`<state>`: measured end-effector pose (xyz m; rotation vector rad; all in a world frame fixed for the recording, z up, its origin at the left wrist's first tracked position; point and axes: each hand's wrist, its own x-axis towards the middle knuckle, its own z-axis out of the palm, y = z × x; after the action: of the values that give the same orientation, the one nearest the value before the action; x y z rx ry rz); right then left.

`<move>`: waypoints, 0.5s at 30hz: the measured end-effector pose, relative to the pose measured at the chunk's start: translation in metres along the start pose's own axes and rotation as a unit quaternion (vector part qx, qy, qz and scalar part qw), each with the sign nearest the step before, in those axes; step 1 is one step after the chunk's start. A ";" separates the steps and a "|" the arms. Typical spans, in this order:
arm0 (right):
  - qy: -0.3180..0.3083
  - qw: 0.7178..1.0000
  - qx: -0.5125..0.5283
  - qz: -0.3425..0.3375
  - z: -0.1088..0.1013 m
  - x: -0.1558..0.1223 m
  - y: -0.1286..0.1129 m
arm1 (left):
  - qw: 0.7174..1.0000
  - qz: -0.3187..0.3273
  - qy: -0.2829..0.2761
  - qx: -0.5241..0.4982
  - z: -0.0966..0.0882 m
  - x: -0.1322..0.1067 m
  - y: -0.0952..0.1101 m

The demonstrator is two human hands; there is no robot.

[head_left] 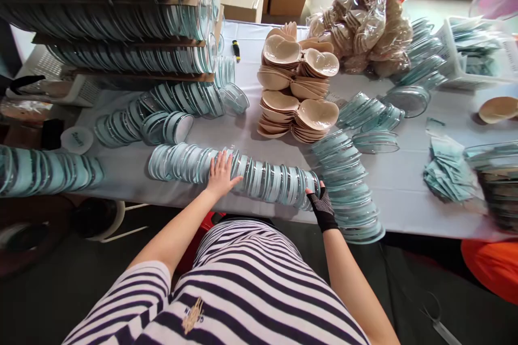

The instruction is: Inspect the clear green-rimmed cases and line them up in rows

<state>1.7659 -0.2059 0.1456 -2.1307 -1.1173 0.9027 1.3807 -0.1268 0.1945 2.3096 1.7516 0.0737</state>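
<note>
A long row of round, flat plastic cases [267, 180] with clear lids and pale blue-green bands stands on edge along the front of the table. My left hand [222, 175], bare, lies on top of this row with its fingers spread. At the row's right end, my right hand [322, 206] in a black fingerless mesh glove touches the last case, its thumb and a fingertip apart. Its other fingers are partly hidden. Beside it, a leaning stack of similar cases [352, 194] runs to the table's front edge.
Beige moulded bra cups [318, 113] are stacked mid-table, with bagged cups [364, 32] behind. A loaded rack [133, 56] stands at the back left. More cases [48, 170] line the left edge. Blue-green tags [449, 170] and a white basket [479, 82] are on the right.
</note>
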 end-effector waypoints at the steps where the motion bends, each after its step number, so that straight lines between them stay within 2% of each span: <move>1: -0.007 1.000 0.013 0.005 -0.001 0.001 -0.001 | 1.000 -0.006 -0.008 0.001 0.001 -0.004 -0.002; 8: -0.023 0.995 0.076 0.053 -0.017 0.002 -0.006 | 0.994 0.070 -0.075 0.024 0.007 -0.026 0.006; 15: -0.032 0.990 0.106 0.082 -0.021 0.005 -0.007 | 0.995 0.069 -0.061 -0.032 0.007 -0.024 -0.008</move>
<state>1.7806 -0.2018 0.1620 -2.0507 -0.8420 1.1193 1.3677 -0.1491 0.1886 2.3326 1.5099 0.0133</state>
